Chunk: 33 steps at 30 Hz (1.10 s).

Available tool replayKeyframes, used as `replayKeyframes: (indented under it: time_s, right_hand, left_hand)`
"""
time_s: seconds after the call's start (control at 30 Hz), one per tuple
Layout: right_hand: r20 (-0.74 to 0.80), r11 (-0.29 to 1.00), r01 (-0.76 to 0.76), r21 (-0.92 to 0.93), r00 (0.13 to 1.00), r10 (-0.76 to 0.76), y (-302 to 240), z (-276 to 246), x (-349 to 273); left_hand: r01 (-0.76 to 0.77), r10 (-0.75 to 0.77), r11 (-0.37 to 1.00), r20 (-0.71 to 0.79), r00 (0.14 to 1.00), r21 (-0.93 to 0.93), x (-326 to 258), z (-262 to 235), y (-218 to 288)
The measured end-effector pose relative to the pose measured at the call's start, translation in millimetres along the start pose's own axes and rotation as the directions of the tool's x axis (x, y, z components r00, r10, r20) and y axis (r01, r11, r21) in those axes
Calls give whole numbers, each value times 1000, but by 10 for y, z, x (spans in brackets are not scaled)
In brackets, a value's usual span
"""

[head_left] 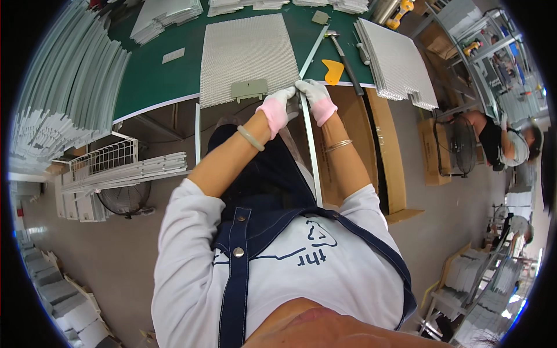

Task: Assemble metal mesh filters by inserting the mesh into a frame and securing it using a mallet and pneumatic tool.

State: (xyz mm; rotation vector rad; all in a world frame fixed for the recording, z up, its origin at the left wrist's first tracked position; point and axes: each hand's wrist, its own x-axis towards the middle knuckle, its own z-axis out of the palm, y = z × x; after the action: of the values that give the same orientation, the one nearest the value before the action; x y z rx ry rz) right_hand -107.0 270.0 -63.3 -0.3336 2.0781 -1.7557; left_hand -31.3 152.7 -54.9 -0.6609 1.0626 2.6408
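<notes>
A pale mesh panel (249, 52) lies on the green table, its near edge by the table's front. At its near right corner, my gloved left hand (278, 108) and gloved right hand (317, 101) are closed close together on a thin metal strip (310, 145). This strip runs from the corner down toward my body. Another stretch of metal strip (314, 52) slants across the table beyond my hands; whether the two are joined is hidden by my fingers. A grey-green notched block (249, 89) rests on the panel's near edge, left of my left hand.
Right of the panel lie a hammer (347, 64), a yellow scraper (333, 72) and a stack of mesh panels (397, 61). Tall stacked panels (69, 87) stand at left. A cardboard box (386, 151) is below the table's right front. Fans and other people are farther off.
</notes>
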Motion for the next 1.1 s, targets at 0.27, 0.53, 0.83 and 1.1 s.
replayKeyframes:
  time_s: [0.27,0.53,0.83,1.1]
  right_hand:
    - [37,951,-141,276,990,136,-70,73,-92]
    - [29,968,-108,227,994,104,-71,36,-81]
    - [26,964,-122,236,993,119,-70,80,-68]
    - [33,964,-141,227,990,137,-91,100,-80]
  left_hand:
    - [-470,327,513,343,881,719,-1275,-594,1267]
    - [-338,483,863,-417,770,375,-949,-1964,746]
    - [-253,211,922,-169,963,-293,-1163,-1526,837]
    - [-268,278,924,-4,961,-272,-1069,-1658,825]
